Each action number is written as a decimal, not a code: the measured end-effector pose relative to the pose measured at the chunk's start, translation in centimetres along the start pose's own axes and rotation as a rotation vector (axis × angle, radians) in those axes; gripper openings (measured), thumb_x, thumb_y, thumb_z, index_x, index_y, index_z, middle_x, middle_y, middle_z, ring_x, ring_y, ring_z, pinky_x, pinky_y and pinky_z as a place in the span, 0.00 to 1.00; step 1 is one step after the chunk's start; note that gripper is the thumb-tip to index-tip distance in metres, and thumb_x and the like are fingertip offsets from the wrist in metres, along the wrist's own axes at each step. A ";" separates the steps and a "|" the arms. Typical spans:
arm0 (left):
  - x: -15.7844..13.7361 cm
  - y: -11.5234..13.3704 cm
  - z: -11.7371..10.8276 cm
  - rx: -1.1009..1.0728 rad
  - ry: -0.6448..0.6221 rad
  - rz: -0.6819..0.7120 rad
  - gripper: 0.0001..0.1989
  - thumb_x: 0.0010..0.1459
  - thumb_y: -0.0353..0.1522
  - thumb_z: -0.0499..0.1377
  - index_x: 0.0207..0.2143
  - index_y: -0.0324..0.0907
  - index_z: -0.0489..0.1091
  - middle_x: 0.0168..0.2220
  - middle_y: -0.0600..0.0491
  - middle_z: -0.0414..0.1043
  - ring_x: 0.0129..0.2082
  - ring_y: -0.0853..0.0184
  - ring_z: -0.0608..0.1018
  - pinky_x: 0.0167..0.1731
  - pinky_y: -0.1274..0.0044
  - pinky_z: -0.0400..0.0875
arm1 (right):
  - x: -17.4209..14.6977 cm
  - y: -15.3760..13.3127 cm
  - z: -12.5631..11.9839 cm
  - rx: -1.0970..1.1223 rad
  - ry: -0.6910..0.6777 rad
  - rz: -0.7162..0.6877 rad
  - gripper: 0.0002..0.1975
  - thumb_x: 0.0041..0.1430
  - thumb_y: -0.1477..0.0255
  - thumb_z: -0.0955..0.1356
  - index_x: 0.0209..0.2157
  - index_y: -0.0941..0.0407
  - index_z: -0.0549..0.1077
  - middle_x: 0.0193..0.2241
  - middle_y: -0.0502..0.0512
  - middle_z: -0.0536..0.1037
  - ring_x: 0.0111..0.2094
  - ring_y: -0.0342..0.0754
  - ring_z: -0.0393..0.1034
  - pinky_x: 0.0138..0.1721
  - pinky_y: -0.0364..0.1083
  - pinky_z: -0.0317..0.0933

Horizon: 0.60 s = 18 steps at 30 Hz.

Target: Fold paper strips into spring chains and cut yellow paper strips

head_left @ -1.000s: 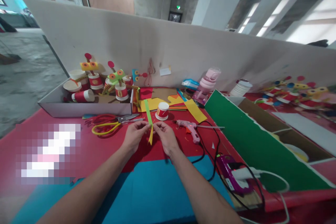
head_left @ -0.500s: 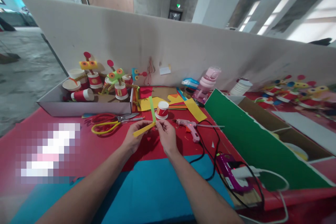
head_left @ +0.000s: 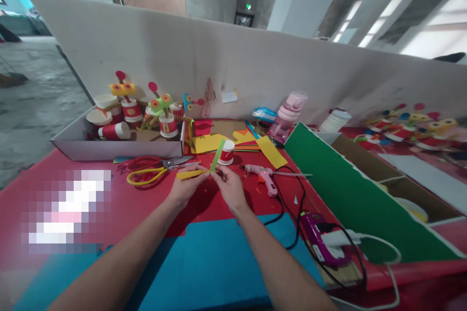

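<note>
My left hand (head_left: 186, 190) is closed on a yellow paper strip (head_left: 188, 174), which lies across its fingers and points left. Beside it, my right hand (head_left: 230, 188) pinches the place where that strip meets a green paper strip (head_left: 218, 154). The green strip stands up and leans right, crossing in front of an upside-down red and white paper cup (head_left: 226, 151). Fingertips of both hands nearly touch; how the strips are joined is hidden. To the right of my right hand lies a pink glue gun (head_left: 264, 176) with a glue stick in its back.
Yellow-handled scissors (head_left: 148, 176) lie left of my hands. A white box (head_left: 120, 150) holds paper-cup figures. Coloured paper sheets (head_left: 209, 143) lie behind the cup. A green-sided box (head_left: 350, 199) and a purple power strip (head_left: 321, 240) with cables stand to the right.
The strips have turned in my fingers: the green one now leans right instead of slightly left, and the yellow one lies flatter. Both hands have shifted slightly.
</note>
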<state>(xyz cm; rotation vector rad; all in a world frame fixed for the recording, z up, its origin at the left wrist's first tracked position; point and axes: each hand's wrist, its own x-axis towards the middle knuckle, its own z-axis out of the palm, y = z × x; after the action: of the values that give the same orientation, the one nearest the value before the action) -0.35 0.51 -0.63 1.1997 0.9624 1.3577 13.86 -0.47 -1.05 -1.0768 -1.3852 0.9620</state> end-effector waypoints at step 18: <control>-0.1 0.3 0.0 -0.039 -0.013 -0.064 0.11 0.44 0.34 0.67 0.23 0.39 0.68 0.20 0.56 0.68 0.23 0.72 0.69 0.25 0.80 0.63 | -0.2 0.4 0.8 0.177 0.049 0.184 0.14 0.50 0.62 0.70 0.33 0.58 0.78 0.28 0.53 0.79 0.31 0.48 0.72 0.34 0.44 0.65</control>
<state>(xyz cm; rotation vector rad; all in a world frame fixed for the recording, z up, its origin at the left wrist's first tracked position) -0.44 0.34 -0.36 1.1383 0.9534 1.3106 13.12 -0.54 -1.53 -1.0995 -1.1523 1.1610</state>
